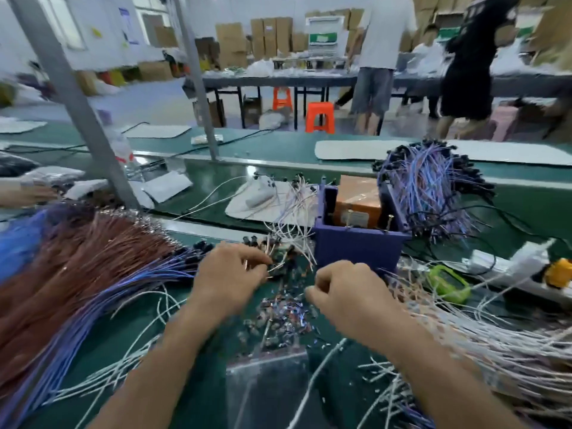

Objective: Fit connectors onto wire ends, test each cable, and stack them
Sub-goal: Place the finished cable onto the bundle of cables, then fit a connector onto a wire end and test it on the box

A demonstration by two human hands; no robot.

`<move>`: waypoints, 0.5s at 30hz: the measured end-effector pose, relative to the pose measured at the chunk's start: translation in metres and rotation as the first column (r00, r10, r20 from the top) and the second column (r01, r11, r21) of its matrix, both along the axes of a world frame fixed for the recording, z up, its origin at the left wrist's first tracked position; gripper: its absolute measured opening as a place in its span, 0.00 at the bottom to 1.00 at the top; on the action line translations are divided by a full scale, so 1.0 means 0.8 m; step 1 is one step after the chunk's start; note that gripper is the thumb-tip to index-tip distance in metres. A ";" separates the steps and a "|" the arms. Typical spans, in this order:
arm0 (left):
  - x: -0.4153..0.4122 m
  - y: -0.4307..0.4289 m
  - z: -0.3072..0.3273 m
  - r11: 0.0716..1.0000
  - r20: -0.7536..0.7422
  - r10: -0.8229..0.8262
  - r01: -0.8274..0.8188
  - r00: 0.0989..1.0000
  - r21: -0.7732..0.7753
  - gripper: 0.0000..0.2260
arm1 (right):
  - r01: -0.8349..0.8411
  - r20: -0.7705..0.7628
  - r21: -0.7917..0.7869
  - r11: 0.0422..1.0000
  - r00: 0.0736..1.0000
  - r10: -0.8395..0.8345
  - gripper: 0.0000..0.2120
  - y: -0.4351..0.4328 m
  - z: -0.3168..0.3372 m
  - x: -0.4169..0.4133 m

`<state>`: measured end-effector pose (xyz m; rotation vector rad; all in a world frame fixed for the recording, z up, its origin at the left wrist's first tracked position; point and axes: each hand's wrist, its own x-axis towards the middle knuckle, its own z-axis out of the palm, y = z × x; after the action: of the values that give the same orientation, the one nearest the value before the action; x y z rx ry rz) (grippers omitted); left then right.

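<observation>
Frankly, I can't read the blurred label (356, 217) on the orange box (359, 201); my left hand (229, 274) pinches thin wires (276, 267), and my right hand (346, 292) is curled, its contents unclear.

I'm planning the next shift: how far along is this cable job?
Apparently done: a heap of purple cables with black connectors lies beside the purple box. In hand: the left hand pinches wire ends near the loose connectors; the right hand has an unclear grip. Left: large bundles of brown wires and white wires, so probably much remains.
</observation>
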<state>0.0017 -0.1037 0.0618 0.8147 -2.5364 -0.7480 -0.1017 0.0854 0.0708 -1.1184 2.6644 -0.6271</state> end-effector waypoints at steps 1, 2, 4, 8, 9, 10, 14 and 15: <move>0.018 -0.026 -0.003 0.998 0.024 0.061 -0.060 0.998 -0.020 0.06 | -0.040 0.061 -0.012 0.999 0.997 0.041 0.18 -0.023 -0.004 0.008; 0.034 -0.051 -0.005 0.992 0.034 0.117 -0.115 0.993 -0.049 0.09 | -0.074 0.101 -0.024 0.997 0.992 0.076 0.17 -0.045 -0.008 0.014; 0.062 -0.098 -0.010 0.978 0.079 0.181 -0.171 0.980 -0.118 0.18 | -0.123 0.150 -0.049 0.991 0.980 0.129 0.13 -0.087 -0.015 0.027; 0.097 -0.170 -0.024 0.975 0.455 0.212 -0.155 0.865 -0.160 0.39 | -0.198 0.210 -0.062 0.978 0.956 0.207 0.09 -0.155 -0.029 0.045; 0.102 -0.179 -0.033 0.971 0.492 0.235 -0.183 0.838 -0.151 0.39 | -0.213 0.222 -0.054 0.976 0.950 0.219 0.09 -0.169 -0.032 0.047; 0.105 -0.186 -0.044 0.964 0.487 0.264 -0.216 0.832 -0.154 0.38 | -0.226 0.234 -0.044 0.973 0.945 0.230 0.09 -0.181 -0.034 0.049; 0.112 -0.200 -0.077 0.907 0.352 0.420 -0.376 0.837 -0.188 0.32 | -0.262 0.239 0.028 0.965 0.939 0.248 0.09 -0.219 -0.042 0.055; 0.112 -0.202 -0.081 0.890 0.358 0.454 -0.396 0.816 -0.225 0.30 | -0.260 0.223 0.038 0.965 0.943 0.246 0.09 -0.224 -0.044 0.055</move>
<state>0.0912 -0.2657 -0.0029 1.5550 -2.5482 -0.2651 -0.0579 -0.0939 0.0354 -1.2672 2.2928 -0.5701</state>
